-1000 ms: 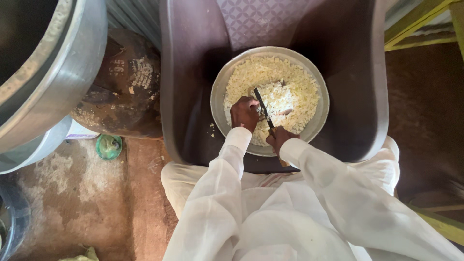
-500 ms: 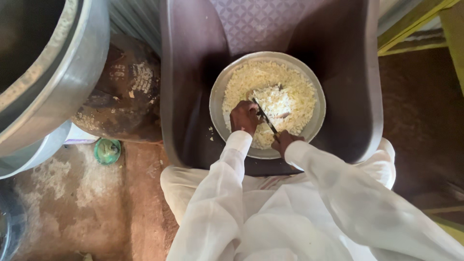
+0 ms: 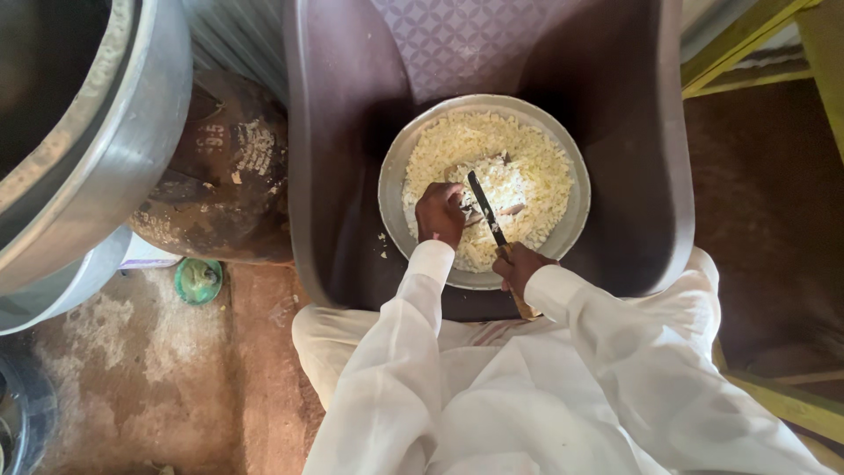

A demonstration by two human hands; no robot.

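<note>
A round metal bowl [image 3: 394, 172] full of chopped pale-yellow pieces [image 3: 536, 167] sits on the seat of a dark plastic chair [image 3: 334, 149]. My right hand [image 3: 520, 266] grips the handle of a knife [image 3: 488, 214] whose dark blade slants up over a larger pale block [image 3: 508, 181] in the middle of the bowl. My left hand [image 3: 440, 214] rests inside the bowl, its fingers on that block just left of the blade. Both arms are in white sleeves.
A large metal pot [image 3: 83, 132] fills the upper left, with a dark round vessel [image 3: 224, 176] beside the chair. A small green lid [image 3: 198, 280] lies on the dirt floor. Yellow-green wooden beams [image 3: 747, 44] run along the right side.
The view shifted slightly. The knife blade has moved a little over the pale block while my left hand stays on it.
</note>
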